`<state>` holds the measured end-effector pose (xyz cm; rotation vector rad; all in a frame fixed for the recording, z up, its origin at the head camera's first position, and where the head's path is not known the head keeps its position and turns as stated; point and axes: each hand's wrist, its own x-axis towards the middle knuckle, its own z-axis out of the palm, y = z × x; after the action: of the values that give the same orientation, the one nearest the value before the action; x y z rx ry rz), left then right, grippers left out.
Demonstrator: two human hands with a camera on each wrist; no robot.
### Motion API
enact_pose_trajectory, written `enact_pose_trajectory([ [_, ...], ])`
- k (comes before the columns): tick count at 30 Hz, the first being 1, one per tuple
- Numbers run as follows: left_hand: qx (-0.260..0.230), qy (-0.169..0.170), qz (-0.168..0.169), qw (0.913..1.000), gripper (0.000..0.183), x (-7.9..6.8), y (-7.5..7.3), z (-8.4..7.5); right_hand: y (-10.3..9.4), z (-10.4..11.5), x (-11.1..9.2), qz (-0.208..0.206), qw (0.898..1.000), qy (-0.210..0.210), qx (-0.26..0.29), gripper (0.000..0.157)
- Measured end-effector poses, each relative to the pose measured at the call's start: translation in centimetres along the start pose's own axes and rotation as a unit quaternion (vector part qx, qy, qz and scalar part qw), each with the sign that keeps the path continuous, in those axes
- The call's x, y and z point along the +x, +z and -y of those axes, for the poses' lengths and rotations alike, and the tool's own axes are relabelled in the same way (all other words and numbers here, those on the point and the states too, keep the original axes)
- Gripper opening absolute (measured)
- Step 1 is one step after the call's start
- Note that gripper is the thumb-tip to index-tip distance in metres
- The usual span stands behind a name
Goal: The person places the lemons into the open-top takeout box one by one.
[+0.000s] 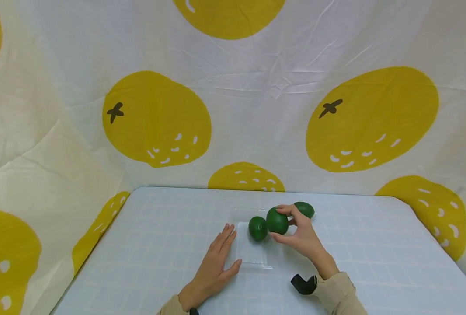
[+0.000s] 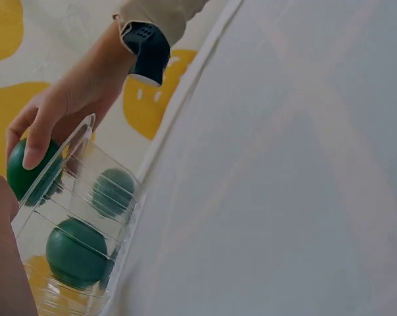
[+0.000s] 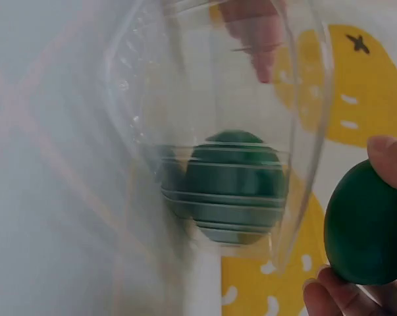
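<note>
A clear plastic box (image 1: 250, 258) stands on the table, with one smooth dark green oval fruit (image 1: 258, 228) inside it toward the far end. My right hand (image 1: 301, 238) pinches a second such fruit (image 1: 277, 221) between thumb and fingers, at the box's right rim; the right wrist view shows this held fruit (image 3: 363, 227) outside the clear wall. Beyond the right hand lies a third green fruit (image 1: 305, 209) on the table, partly covered by the fingers. My left hand (image 1: 215, 262) rests along the box's left side, fingers straight and thumb spread near its front corner.
A pale blue checked cloth (image 1: 150, 245) covers the table. Behind and to the left hangs a white curtain (image 1: 256, 122) printed with yellow fruit. A black wrist strap (image 1: 304, 285) sticks out beside the right sleeve.
</note>
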<state>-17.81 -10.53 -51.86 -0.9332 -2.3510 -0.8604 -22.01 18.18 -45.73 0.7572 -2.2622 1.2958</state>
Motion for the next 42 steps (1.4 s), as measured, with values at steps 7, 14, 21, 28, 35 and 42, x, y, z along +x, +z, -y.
enact_pose_trajectory([
  [7,0.006,0.008,-0.004,0.9999,0.071,0.1,0.1,-0.1,2.1,0.3,0.1,0.045,0.998,-0.009,-0.051,0.059],
  [14,0.007,0.011,-0.009,0.9999,0.072,0.1,0.0,0.0,2.9,1.1,0.0,0.047,0.996,-0.008,-0.078,0.061],
  [21,0.016,0.018,-0.011,0.9996,0.071,0.2,-0.3,-0.2,3.3,1.1,0.0,0.061,0.989,-0.056,-0.124,0.061],
  [28,0.015,0.017,-0.008,0.9997,0.07,0.3,-0.3,-0.2,3.5,1.9,0.2,0.085,0.977,-0.063,-0.186,0.061],
  [35,0.015,0.017,-0.011,0.9997,0.071,0.3,-0.3,-0.2,4.1,2.2,0.0,0.086,0.972,-0.058,-0.212,0.06],
  [42,0.012,0.014,-0.013,0.9997,0.071,0.2,-0.1,-0.2,4.2,2.3,-0.2,0.092,0.959,-0.063,-0.259,0.061],
])
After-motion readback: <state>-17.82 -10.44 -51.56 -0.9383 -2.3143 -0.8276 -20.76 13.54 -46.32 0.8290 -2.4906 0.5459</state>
